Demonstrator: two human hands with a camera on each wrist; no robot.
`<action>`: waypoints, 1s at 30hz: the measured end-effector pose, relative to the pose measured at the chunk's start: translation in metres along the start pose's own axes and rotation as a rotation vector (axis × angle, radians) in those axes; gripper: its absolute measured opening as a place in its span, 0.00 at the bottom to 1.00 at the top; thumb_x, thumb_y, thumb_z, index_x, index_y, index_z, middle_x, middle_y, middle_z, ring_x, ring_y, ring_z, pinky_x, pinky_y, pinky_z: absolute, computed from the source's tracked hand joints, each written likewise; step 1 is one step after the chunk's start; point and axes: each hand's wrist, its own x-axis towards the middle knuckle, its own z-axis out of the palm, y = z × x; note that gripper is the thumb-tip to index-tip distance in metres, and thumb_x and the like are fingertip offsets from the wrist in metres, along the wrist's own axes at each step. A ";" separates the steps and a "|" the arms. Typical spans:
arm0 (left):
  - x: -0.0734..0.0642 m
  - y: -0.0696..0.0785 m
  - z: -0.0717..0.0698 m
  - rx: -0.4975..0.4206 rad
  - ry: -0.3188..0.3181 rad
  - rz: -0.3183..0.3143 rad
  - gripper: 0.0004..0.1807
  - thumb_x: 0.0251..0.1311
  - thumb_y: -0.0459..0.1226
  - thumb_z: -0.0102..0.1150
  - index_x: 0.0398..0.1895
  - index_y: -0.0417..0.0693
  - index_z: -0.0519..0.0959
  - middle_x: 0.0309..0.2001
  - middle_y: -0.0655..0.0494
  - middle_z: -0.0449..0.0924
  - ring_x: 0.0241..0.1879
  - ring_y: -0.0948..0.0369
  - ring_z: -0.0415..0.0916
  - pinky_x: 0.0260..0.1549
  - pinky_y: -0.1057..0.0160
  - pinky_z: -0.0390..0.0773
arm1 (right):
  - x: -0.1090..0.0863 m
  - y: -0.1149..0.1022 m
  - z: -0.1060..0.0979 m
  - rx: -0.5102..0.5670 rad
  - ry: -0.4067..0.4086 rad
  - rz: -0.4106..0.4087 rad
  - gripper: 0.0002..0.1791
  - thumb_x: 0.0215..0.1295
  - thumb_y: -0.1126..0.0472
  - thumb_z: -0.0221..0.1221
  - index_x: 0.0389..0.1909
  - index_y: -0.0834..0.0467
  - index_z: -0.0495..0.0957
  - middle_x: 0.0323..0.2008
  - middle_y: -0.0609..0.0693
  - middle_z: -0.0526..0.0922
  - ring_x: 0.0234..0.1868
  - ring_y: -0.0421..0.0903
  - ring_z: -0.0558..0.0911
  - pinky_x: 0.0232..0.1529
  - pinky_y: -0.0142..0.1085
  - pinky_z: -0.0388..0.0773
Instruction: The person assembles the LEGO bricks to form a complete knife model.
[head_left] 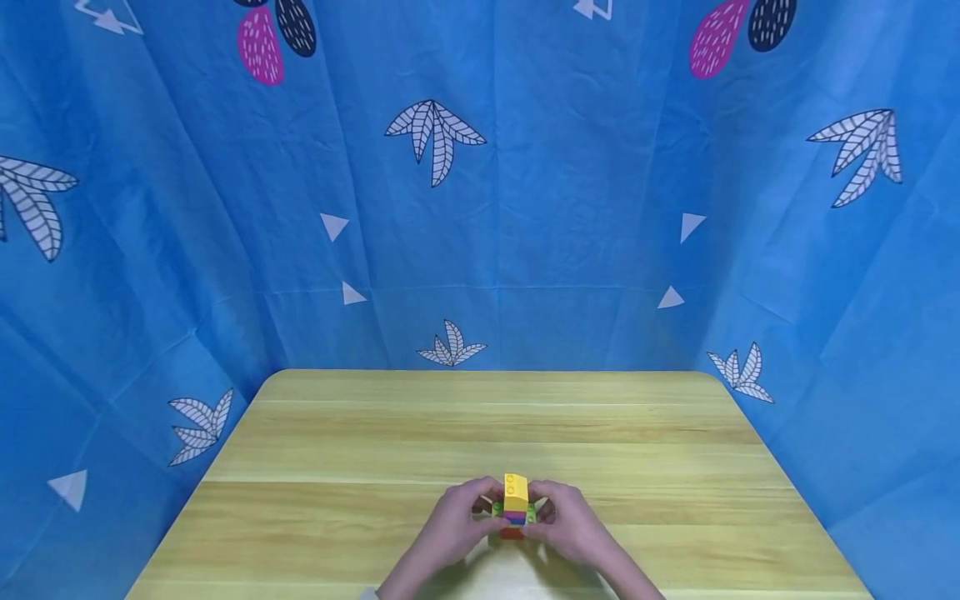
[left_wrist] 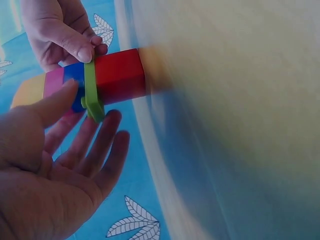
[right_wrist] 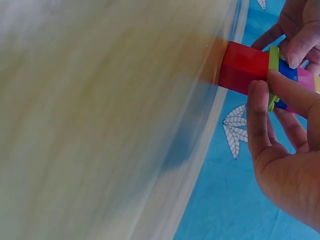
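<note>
A stack of toy building bricks (head_left: 515,500) stands upright on the table between both hands. Its bottom is a red brick (left_wrist: 120,75), with a thin green plate (left_wrist: 91,90) above that juts out at both sides. Higher up come a blue brick (left_wrist: 75,73), a pink brick (left_wrist: 53,81) and a sloped yellow brick (head_left: 515,492) on top. My left hand (head_left: 455,518) holds the stack from the left, thumb against the blue brick. From the right, my right hand (head_left: 567,518) pinches the green plate's end between thumb and finger. The stack's far side is hidden.
The light wooden table (head_left: 360,450) spreads around the hands, with rounded far corners. A blue patterned curtain (head_left: 562,208) hangs behind it and along both sides.
</note>
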 end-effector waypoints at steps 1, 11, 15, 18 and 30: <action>0.000 0.000 0.000 0.001 -0.002 0.000 0.14 0.59 0.39 0.73 0.48 0.58 0.83 0.46 0.64 0.86 0.44 0.63 0.84 0.47 0.67 0.84 | 0.000 0.000 0.000 0.001 0.002 0.000 0.18 0.54 0.66 0.74 0.46 0.53 0.85 0.44 0.49 0.87 0.35 0.39 0.81 0.37 0.29 0.82; 0.002 -0.001 -0.002 -0.002 -0.011 -0.016 0.14 0.60 0.40 0.72 0.49 0.57 0.83 0.48 0.59 0.87 0.42 0.66 0.83 0.44 0.70 0.84 | 0.000 -0.002 0.002 0.017 0.009 0.016 0.16 0.57 0.65 0.73 0.46 0.54 0.84 0.45 0.50 0.86 0.37 0.42 0.82 0.38 0.28 0.82; 0.004 -0.002 -0.001 -0.035 0.002 -0.002 0.14 0.62 0.40 0.71 0.50 0.55 0.83 0.49 0.58 0.87 0.42 0.67 0.83 0.44 0.72 0.83 | 0.001 -0.005 0.001 0.011 0.015 0.024 0.15 0.59 0.66 0.71 0.48 0.55 0.84 0.46 0.52 0.86 0.38 0.42 0.82 0.38 0.28 0.82; 0.005 -0.001 0.000 -0.033 0.015 0.009 0.15 0.62 0.40 0.70 0.51 0.54 0.83 0.49 0.56 0.87 0.43 0.66 0.83 0.45 0.71 0.84 | 0.002 -0.006 0.001 -0.001 0.019 0.028 0.15 0.60 0.65 0.71 0.49 0.56 0.83 0.46 0.53 0.86 0.38 0.43 0.82 0.37 0.28 0.82; 0.008 0.001 0.003 0.039 0.038 -0.007 0.19 0.65 0.39 0.68 0.59 0.49 0.81 0.50 0.53 0.86 0.42 0.61 0.85 0.44 0.68 0.86 | 0.007 -0.004 0.004 -0.054 0.028 0.008 0.16 0.63 0.66 0.68 0.53 0.59 0.82 0.47 0.55 0.87 0.42 0.48 0.86 0.46 0.41 0.89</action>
